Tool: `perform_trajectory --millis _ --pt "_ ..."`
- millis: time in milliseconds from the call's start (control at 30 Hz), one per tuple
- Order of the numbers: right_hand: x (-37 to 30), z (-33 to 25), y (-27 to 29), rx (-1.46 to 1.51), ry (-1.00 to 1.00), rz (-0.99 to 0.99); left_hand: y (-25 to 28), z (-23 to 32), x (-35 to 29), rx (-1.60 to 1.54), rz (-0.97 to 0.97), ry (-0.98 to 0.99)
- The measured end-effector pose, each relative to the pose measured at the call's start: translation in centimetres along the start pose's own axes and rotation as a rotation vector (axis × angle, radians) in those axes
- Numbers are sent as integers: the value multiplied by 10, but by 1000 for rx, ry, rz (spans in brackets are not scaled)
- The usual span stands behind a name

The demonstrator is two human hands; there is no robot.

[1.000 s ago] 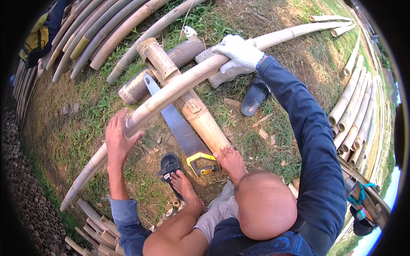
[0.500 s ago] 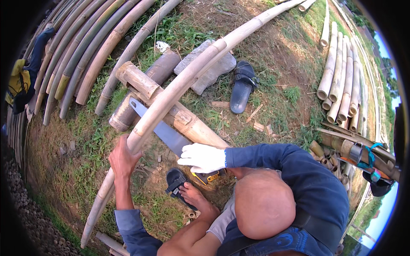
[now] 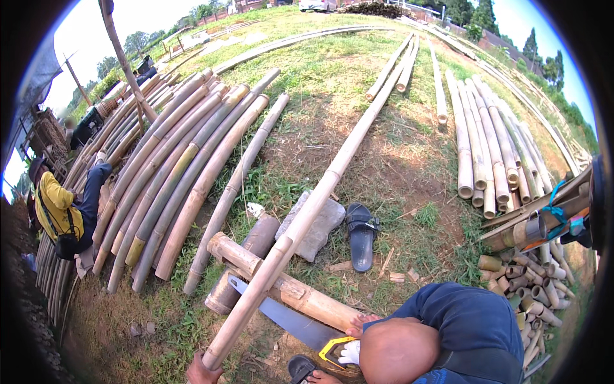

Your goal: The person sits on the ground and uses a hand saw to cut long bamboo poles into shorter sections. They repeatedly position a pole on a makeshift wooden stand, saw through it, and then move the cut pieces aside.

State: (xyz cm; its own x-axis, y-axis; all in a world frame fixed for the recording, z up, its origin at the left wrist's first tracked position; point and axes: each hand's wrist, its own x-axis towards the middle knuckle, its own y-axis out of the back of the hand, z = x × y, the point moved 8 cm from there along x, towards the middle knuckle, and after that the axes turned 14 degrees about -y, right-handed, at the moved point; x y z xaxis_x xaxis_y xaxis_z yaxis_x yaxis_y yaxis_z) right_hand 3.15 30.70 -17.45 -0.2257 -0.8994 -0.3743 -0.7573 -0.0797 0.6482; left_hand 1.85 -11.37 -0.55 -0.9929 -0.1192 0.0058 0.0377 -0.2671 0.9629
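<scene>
— Which step does this look like?
— Positioning, likely: the pole (image 3: 307, 217) lies across a log (image 3: 300, 297), running from 7 o'clock up toward 1 o'clock.
— And the hands?
— The left hand (image 3: 203, 371), at 7 o'clock, has its fingers wrapped around the pole's near end. The gloved right hand (image 3: 350, 352), at 6 o'clock, touches the yellow handle of the saw (image 3: 288, 320); whether its fingers close on it cannot be told.
— What would a next move need?
— Probably a firm hold on the handle and a steadied pole.
</scene>
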Motion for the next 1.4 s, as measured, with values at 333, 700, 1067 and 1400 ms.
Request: perform_trajectory --millis 333,700,1067,1400 --pt "-11 -52 7 96 75 -138 -5 -4 -3 45 -3 -19" --pt "-62 -70 4 98 25 -249 -2 3 1 162 -112 75" --pt "-165 -63 140 -179 -76 -74 -2 -7 -5 139 -67 59" --pt "-297 -100 297 -72 -209 233 -19 68 55 56 120 -233"
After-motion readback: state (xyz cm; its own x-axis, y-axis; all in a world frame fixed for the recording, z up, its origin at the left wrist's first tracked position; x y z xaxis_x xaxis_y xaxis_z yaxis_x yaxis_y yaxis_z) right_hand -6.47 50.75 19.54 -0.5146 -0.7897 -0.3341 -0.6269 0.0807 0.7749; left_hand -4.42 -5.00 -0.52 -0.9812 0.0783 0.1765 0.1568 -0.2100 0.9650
